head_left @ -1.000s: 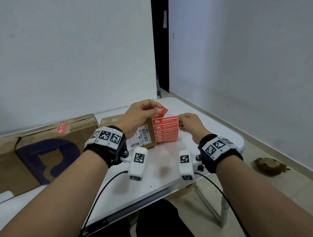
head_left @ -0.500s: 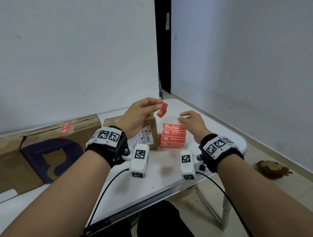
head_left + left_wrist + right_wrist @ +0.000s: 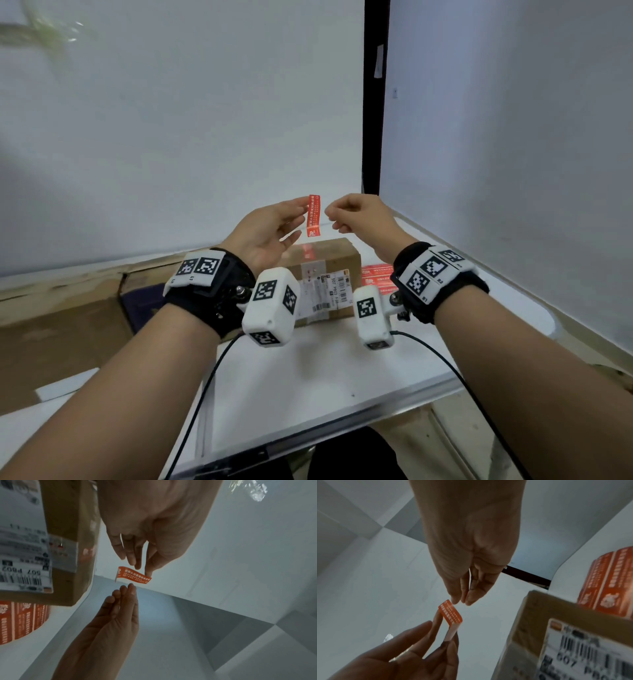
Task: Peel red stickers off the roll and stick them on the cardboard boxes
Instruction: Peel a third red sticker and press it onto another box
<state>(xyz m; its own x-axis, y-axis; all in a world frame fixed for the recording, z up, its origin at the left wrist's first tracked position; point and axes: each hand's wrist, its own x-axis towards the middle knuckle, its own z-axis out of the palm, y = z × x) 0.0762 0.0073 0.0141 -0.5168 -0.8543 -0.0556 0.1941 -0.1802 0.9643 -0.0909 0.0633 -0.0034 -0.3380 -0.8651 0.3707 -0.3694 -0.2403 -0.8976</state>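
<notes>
1. A person's two bare hands were raised above a white table (image 3: 308, 370), close together, with a single red sticker (image 3: 314, 215) between them.
2. The left hand (image 3: 263, 233) pinched the sticker by one end between thumb and fingertips (image 3: 148, 570); the rest of the strip hung free in the air, upright in the head view and slightly curled.
3. The right hand (image 3: 359, 219) was just beside the sticker's free edge, its fingers (image 3: 470, 597) loosely bunched and nearly closed together; whether they touched the strip could not be told.
4. Below the hands, a small cardboard box (image 3: 329, 260) with a white shipping label (image 3: 325, 291) sat on the table.
5. The sticker roll (image 3: 376, 279) lay on the table just to the right of that box, partly hidden by the right wrist.
6. A larger cardboard box (image 3: 68, 325) stood to the left.
</notes>
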